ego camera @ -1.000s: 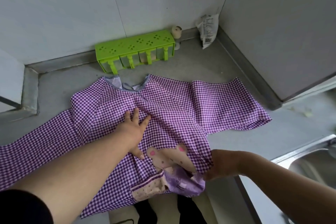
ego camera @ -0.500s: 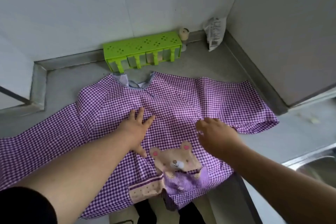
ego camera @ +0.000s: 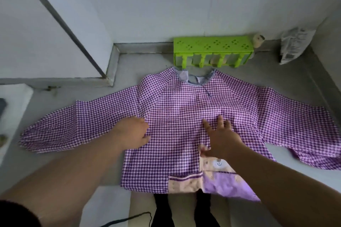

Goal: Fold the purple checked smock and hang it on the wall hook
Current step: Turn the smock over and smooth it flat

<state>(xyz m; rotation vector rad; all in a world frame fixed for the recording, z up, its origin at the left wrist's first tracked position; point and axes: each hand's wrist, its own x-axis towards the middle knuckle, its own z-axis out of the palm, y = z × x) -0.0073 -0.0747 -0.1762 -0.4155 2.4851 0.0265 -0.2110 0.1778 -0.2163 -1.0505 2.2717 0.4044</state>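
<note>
I see the smock (ego camera: 184,116) spread face up on the grey table (ego camera: 147,64), collar toward the wall, both sleeves stretched out sideways and its hem hanging over the table's near edge. My left hand (ego camera: 133,133) lies on the smock's left side seam; its fingers are blurred, so I cannot tell whether they pinch cloth. My right hand (ego camera: 220,137) rests flat on the smock's chest, fingers spread, gripping nothing.

To fold well, I would smooth outward from the middle, then bring each sleeve across the chest.

Just behind the collar stands a green rack (ego camera: 213,51), close enough to snag. Right of the rack lean a small roll (ego camera: 258,39) and a white packet (ego camera: 293,44). No hook is visible.
</note>
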